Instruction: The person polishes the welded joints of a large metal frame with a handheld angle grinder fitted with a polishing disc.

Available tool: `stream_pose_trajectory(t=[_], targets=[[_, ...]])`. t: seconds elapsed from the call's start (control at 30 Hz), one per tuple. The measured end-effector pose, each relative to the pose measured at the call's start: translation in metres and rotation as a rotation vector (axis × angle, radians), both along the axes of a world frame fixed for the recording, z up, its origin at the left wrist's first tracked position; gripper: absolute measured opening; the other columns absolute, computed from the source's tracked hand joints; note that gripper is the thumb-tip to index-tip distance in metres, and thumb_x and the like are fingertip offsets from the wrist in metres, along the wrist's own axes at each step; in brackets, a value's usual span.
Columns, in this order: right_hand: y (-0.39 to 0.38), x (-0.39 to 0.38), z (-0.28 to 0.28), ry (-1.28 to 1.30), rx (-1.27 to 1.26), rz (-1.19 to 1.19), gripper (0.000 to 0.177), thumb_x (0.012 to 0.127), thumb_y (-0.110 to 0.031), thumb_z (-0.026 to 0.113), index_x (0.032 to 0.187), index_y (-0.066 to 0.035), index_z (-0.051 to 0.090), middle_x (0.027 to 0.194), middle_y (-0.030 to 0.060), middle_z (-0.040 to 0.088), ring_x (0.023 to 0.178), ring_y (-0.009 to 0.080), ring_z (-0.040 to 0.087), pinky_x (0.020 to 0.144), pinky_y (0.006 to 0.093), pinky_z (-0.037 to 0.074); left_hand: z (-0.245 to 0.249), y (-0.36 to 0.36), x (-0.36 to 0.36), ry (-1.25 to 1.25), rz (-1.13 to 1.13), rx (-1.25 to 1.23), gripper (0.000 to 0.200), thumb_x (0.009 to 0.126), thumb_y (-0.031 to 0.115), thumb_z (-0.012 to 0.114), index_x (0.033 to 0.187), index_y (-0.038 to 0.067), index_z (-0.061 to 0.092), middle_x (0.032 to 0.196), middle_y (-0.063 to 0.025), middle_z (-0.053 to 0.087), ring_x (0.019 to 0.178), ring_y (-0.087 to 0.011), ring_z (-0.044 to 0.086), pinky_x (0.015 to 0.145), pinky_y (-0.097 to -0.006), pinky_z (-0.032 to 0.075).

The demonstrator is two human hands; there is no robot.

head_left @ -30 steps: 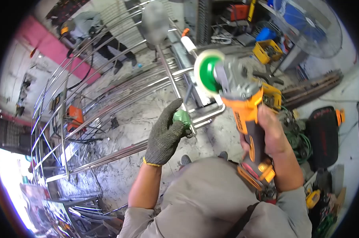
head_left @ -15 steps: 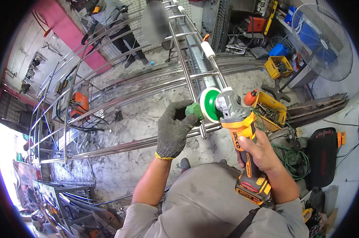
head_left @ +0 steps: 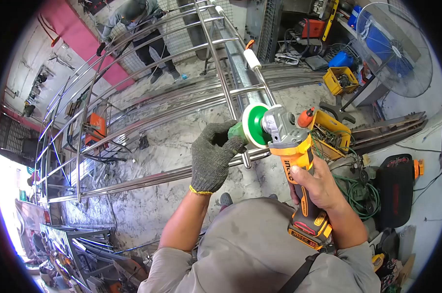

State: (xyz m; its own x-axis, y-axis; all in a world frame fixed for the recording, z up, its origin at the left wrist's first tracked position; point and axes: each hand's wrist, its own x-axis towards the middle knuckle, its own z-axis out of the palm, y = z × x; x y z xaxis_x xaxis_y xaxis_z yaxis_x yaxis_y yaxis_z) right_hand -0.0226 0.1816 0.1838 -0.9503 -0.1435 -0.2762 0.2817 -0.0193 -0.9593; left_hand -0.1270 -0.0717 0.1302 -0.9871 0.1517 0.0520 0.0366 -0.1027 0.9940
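Observation:
My left hand, in a dark knitted glove with a yellow cuff edge, pinches a green block. The block meets the white rim of the round pad, which has a green backing. That pad sits on the head of a yellow and black cordless grinder. Bare and wrapped round the grinder's body, my right hand has its thumb on top. Behind the pad and block runs a shiny metal tube frame.
Another person stands behind the frame at the upper left. A fan is at the upper right. Yellow crates, a red bottle and green hose lie on the right. An orange machine stands at left.
Both hands, the block and the grinder have shifted slightly left, and block and pad now meet. The other person's head and arms have moved.

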Motion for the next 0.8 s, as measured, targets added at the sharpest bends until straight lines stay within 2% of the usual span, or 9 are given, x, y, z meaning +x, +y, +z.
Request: stream_pose_trajectory(t=[0.17,0.23,0.33,0.43,0.53,0.77,0.8], targets=[[-0.002,0.002,0.005,0.013,-0.011,-0.046,0.044,0.107,-0.038,0.07,0.132,-0.003,0.061,0.088,0.002,0.062,0.057,0.0117,0.064,0.05,0.0295,0.055,0.005,0.001,-0.002,0.156,0.033,-0.19,0.039,0.097,0.005,0.08,0.132,-0.008,0.067,0.109,-0.0154,0.078,0.09,-0.0201,0.077,0.084,-0.0333,0.063],[0.0,0.001,0.003,0.023,0.023,-0.038,0.047,0.105,-0.041,0.07,0.128,-0.002,0.058,0.085,0.005,0.061,0.056,0.0145,0.063,0.049,0.0315,0.054,0.005,0.0,-0.003,0.225,0.042,-0.276,0.039,0.097,0.005,0.081,0.132,-0.007,0.068,0.108,-0.015,0.078,0.088,-0.0199,0.077,0.083,-0.0328,0.063],[0.003,0.0,0.002,0.017,0.019,-0.042,0.048,0.104,-0.042,0.07,0.126,-0.002,0.057,0.084,0.0065,0.061,0.056,0.0162,0.063,0.049,0.0327,0.054,0.001,0.002,-0.007,0.161,0.034,-0.137,0.039,0.098,0.009,0.082,0.131,-0.006,0.068,0.107,-0.0143,0.078,0.087,-0.0195,0.076,0.082,-0.0334,0.064],[0.001,-0.001,0.004,0.021,0.003,-0.037,0.047,0.104,-0.043,0.07,0.124,-0.002,0.057,0.083,0.0067,0.061,0.055,0.0168,0.063,0.049,0.033,0.053,0.008,0.008,-0.007,-0.033,-0.03,0.018,0.04,0.099,0.012,0.082,0.131,-0.006,0.068,0.106,-0.0138,0.077,0.087,-0.0189,0.075,0.081,-0.0341,0.064],[0.005,-0.003,0.001,0.014,-0.001,-0.014,0.047,0.104,-0.042,0.07,0.124,-0.002,0.057,0.081,0.007,0.061,0.055,0.0172,0.062,0.049,0.0331,0.052,-0.001,0.007,-0.011,0.004,-0.057,0.128,0.042,0.099,0.015,0.083,0.132,-0.006,0.068,0.106,-0.0142,0.077,0.087,-0.0187,0.075,0.08,-0.0347,0.064],[0.004,-0.003,-0.003,0.0,-0.002,-0.013,0.045,0.105,-0.042,0.07,0.123,-0.002,0.058,0.079,0.0067,0.061,0.054,0.0168,0.061,0.05,0.0327,0.052,0.009,0.002,-0.016,0.041,-0.013,0.023,0.043,0.097,0.011,0.084,0.133,-0.006,0.07,0.111,-0.0141,0.079,0.09,-0.0193,0.075,0.083,-0.0335,0.063],[0.004,-0.004,-0.002,0.004,0.006,-0.013,0.045,0.105,-0.042,0.071,0.123,-0.003,0.058,0.079,0.0065,0.061,0.054,0.0167,0.061,0.05,0.0326,0.052,0.012,0.0,-0.015,0.069,0.005,-0.037,0.038,0.096,0.011,0.085,0.128,-0.004,0.071,0.111,-0.0118,0.079,0.093,-0.0152,0.075,0.086,-0.0307,0.062]])
